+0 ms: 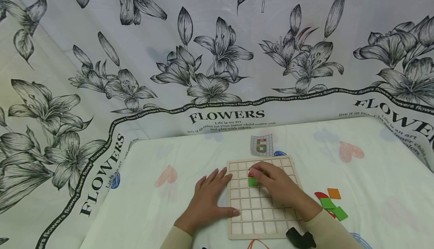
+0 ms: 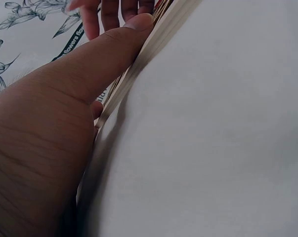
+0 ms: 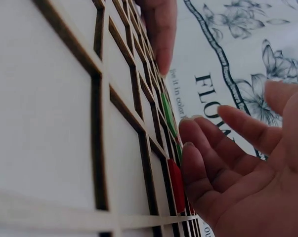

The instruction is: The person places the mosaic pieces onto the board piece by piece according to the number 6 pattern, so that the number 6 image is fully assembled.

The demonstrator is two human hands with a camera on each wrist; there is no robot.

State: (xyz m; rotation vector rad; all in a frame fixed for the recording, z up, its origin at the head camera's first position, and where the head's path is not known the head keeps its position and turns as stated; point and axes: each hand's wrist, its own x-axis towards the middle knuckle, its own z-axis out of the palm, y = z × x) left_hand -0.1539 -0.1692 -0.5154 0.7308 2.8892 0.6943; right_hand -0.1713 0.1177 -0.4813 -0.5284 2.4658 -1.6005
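Note:
A wooden grid board (image 1: 239,193) lies on the table. My left hand (image 1: 211,200) rests along its left side with the fingers spread, and the thumb (image 2: 134,29) lies on the board's near edge. Over the upper middle cells is my right hand (image 1: 281,185), its fingertips at the tiles. A red tile (image 1: 250,174) peeks out beside those fingertips, with a green tile (image 1: 252,182) just below it. In the right wrist view another red tile (image 3: 176,185) sits in the grid near the thumb. Whether the fingertips pinch a tile is hidden.
Right of the board lies a loose pile with an orange square (image 1: 334,193), green squares (image 1: 340,213) and red curved pieces (image 1: 321,195). A printed pattern card (image 1: 262,145) lies behind the board. A black object (image 1: 301,238) is by the near right corner. Flower-printed cloth (image 1: 217,83) hangs behind.

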